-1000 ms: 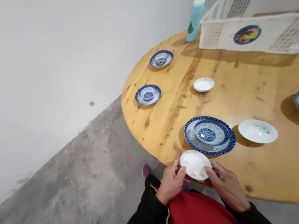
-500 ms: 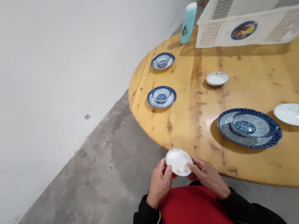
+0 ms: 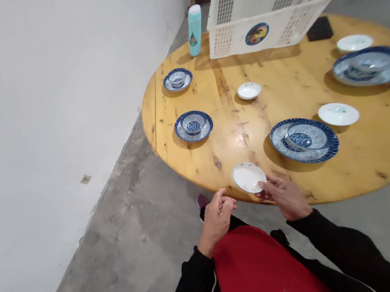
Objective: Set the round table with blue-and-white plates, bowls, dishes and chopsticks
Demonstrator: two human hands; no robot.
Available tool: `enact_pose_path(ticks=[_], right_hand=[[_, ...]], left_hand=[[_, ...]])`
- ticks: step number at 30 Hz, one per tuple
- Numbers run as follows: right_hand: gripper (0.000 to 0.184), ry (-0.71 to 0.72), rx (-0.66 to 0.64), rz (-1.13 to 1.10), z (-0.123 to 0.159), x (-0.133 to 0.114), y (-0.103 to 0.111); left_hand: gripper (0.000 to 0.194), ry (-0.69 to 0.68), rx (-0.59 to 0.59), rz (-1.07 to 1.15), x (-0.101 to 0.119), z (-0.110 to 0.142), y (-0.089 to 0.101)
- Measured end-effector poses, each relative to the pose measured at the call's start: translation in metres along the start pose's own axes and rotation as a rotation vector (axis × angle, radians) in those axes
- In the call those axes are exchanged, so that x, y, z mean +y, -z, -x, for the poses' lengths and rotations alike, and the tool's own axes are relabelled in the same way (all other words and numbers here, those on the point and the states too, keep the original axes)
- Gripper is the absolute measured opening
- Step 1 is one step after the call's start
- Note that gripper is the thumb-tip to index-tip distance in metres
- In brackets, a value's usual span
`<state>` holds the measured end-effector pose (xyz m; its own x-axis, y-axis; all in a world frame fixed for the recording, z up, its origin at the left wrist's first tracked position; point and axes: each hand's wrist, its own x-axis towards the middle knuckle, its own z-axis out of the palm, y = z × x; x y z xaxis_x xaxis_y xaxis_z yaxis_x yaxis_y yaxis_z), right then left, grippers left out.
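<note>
My right hand (image 3: 284, 196) grips the lower right edge of a small white porcelain dish (image 3: 248, 177) over the table's near edge. My left hand (image 3: 219, 217) is curled closed just off that edge, holding nothing and apart from the dish. Nearest to the dish, to the right, lies a blue-rimmed plate (image 3: 304, 140) with a tilted blue-and-white bowl (image 3: 299, 139) on it. Another white dish (image 3: 338, 114) sits beyond that plate.
A round pine table (image 3: 329, 181) carries two bowls on saucers (image 3: 193, 125), a small white dish (image 3: 249, 90), a large blue plate (image 3: 370, 66), a white basket (image 3: 268, 23), a turquoise bottle (image 3: 194, 31) and a black phone-like object (image 3: 319, 28). A white wall stands left; concrete floor surrounds.
My left hand has let go of the white dish and moved off to the left. My right hand still holds it. The view has swung, bringing more of the table in.
</note>
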<state>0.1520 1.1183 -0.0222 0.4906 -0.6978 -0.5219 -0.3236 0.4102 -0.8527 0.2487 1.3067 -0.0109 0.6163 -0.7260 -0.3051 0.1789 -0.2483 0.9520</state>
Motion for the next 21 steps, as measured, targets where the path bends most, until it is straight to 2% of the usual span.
enact_pose_path(ticks=[3,6,12,16,21], right_hand=[[0.033,0.031,0.082,-0.022,-0.038,-0.002,-0.006],[0.030,0.059,0.163,-0.046,-0.073,-0.002,-0.022],[0.027,0.074,0.279,-0.128,-0.121,-0.010,-0.060],[0.021,0.050,0.327,-0.129,-0.139,-0.018,-0.075],[0.021,0.005,0.344,-0.118,-0.152,-0.023,-0.082]], left_hand=[[0.046,0.052,-0.005,-0.030,-0.006,-0.010,0.024],[0.044,0.092,0.019,-0.059,-0.005,-0.021,0.054],[0.042,0.140,0.063,-0.115,0.019,-0.056,0.109],[0.046,0.172,0.063,-0.117,0.034,-0.083,0.126],[0.046,0.171,0.043,-0.108,0.043,-0.106,0.127]])
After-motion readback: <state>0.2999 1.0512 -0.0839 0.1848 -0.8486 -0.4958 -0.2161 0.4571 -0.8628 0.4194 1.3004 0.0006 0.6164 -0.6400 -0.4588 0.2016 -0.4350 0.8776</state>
